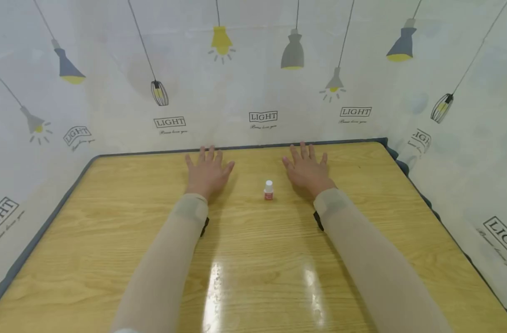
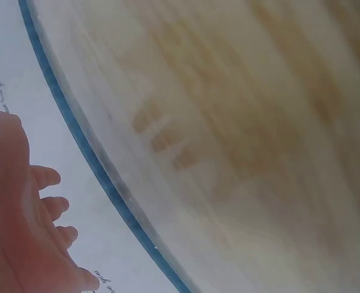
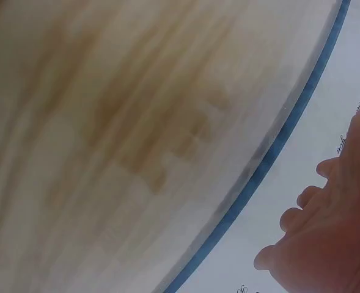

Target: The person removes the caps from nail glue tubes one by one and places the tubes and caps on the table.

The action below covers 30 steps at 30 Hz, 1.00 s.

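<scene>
A small bottle (image 1: 268, 190) with a white cap and a red-and-white label stands upright on the wooden table (image 1: 253, 240), between the two arms. My left hand (image 1: 207, 173), fingers spread and straight, is to its left near the table's far edge. On the bottle's other side my right hand (image 1: 307, 170) is spread the same way, palm down. Both hands hold nothing. In the left wrist view the left hand (image 2: 14, 213) shows at the lower left, its fingers apart; the right wrist view has the right hand (image 3: 332, 226) at the lower right.
A pale cloth wall (image 1: 220, 92) printed with hanging lamps and the word LIGHT surrounds the table at the back and both sides. A dark blue edge strip (image 1: 145, 151) runs along the tabletop's rim. Bright reflections lie on the near part of the table.
</scene>
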Available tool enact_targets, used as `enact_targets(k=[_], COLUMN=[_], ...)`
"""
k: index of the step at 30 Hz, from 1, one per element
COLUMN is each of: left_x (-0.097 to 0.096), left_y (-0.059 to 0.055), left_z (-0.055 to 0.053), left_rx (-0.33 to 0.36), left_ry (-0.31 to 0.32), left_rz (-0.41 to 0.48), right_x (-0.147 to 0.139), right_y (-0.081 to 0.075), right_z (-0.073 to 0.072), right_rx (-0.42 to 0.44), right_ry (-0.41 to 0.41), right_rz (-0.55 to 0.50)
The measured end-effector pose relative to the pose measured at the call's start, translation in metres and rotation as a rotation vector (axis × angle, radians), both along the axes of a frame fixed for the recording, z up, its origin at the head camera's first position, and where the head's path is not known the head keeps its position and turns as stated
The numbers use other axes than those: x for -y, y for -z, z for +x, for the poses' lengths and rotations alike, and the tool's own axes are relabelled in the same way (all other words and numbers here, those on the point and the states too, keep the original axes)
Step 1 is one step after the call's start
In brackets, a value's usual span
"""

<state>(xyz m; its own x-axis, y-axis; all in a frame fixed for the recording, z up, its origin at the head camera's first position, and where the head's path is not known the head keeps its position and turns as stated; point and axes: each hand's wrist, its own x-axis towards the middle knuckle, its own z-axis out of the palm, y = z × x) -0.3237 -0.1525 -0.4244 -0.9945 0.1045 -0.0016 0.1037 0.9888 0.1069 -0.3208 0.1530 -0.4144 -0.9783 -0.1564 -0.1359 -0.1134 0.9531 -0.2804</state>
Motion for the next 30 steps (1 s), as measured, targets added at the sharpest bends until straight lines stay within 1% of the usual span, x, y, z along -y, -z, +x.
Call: enact_targets(k=[6,9,12,14,17,21,24,27,30], left_x=[-0.004,-0.005,-0.005,-0.005,-0.006,-0.009,-0.012,-0.015,-0.02], left_y=[-0.002,-0.005,-0.01,-0.015,-0.024,-0.034,-0.039,-0.042,-0.043], left_z=[0.001,0.003,0.005,0.006,0.007,0.009,0.012,0.016,0.021], left_rx=[-0.007,-0.009,-0.003,0.011,0.055,0.11,0.138,0.159,0.17], left_ry=[0.027,0.032,0.036,0.036,0.038,0.075,0.128,0.182,0.236], left_rz=[-0.02,0.003,0.03,0.047,0.066,0.098,0.176,0.296,0.399], right_x=[-0.001,0.002,0.006,0.009,0.012,0.015,0.015,0.015,0.016], right_y=[-0.007,-0.015,-0.022,-0.026,-0.032,-0.037,-0.039,-0.04,-0.044], right_z=[0.003,0.001,-0.001,-0.002,0.0,0.004,0.006,0.009,0.013], right_rx=[-0.012,-0.018,-0.024,-0.012,-0.005,-0.008,-0.009,-0.007,0.019], right_ry=[-0.039,-0.052,-0.06,-0.073,-0.1,-0.134,-0.157,-0.178,-0.179], right_rz=[0.027,0.036,0.034,0.042,0.053,0.064,0.075,0.055,-0.023])
